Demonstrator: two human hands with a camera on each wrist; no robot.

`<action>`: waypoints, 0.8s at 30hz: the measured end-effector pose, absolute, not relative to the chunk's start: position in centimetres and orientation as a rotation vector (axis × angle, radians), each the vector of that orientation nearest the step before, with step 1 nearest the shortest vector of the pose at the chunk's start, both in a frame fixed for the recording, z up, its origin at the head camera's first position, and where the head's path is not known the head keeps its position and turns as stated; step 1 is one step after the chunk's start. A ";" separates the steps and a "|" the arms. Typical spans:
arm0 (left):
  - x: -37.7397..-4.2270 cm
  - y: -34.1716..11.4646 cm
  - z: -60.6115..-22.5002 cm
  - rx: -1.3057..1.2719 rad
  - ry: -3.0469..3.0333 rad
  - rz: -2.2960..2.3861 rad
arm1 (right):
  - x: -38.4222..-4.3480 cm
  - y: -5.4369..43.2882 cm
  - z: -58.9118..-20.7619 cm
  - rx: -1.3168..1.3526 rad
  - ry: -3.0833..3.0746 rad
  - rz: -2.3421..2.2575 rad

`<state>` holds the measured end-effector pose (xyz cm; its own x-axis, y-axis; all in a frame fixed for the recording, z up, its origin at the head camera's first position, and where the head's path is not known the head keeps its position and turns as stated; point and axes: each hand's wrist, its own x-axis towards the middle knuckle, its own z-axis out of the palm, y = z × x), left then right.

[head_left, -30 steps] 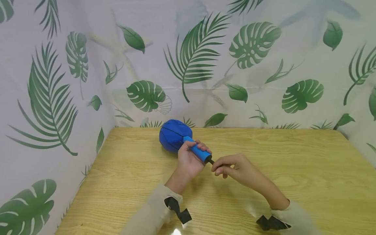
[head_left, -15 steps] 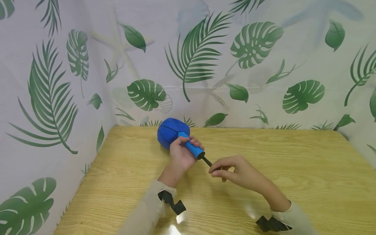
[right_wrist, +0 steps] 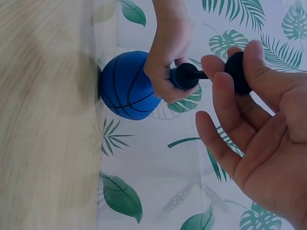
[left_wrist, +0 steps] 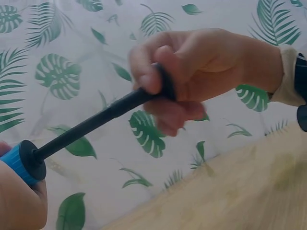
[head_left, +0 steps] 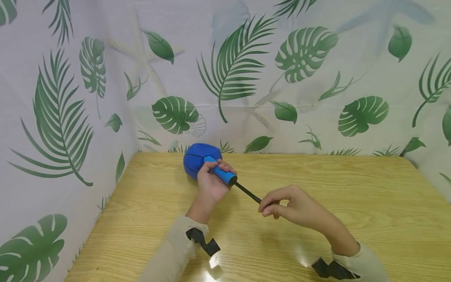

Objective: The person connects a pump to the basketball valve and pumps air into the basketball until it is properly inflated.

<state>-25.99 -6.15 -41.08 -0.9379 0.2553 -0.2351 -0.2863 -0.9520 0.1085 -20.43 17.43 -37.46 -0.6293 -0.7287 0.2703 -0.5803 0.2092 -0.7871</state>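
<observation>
A small blue basketball (right_wrist: 127, 86) with black seams rests on the table, behind the left hand in the head view. My left hand (head_left: 211, 186) grips the light blue barrel of a hand pump (head_left: 225, 175), whose far end overlaps the ball. From the barrel a long black rod (left_wrist: 91, 128) sticks out toward my right hand (head_left: 290, 203). The right thumb and fingertips pinch the black knob (right_wrist: 236, 73) at the rod's end. In the right wrist view the other right fingers are spread below the knob. The pump's tip is hidden by the left hand.
The wood-grain table (head_left: 141, 235) reaches back to a white leaf-patterned cloth (head_left: 246, 129), which also hangs along the left side. Black straps (head_left: 202, 241) sit at both cuffs of the beige sleeves.
Much more of the black rod shows than before. The left hand, barrel and basketball have shifted left, and the right hand has moved slightly right with the knob.
</observation>
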 end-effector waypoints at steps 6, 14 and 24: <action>-25.0 -4.2 -41.5 -0.293 0.273 2.818 | -20.7 16.9 -38.1 -1.154 2.419 -1.336; -23.9 -2.2 -42.5 -0.266 0.401 2.725 | -21.1 16.4 -39.2 -1.057 2.470 -1.282; -24.4 -2.7 -42.3 -0.317 0.432 2.714 | -21.0 15.8 -39.6 -1.031 2.505 -1.281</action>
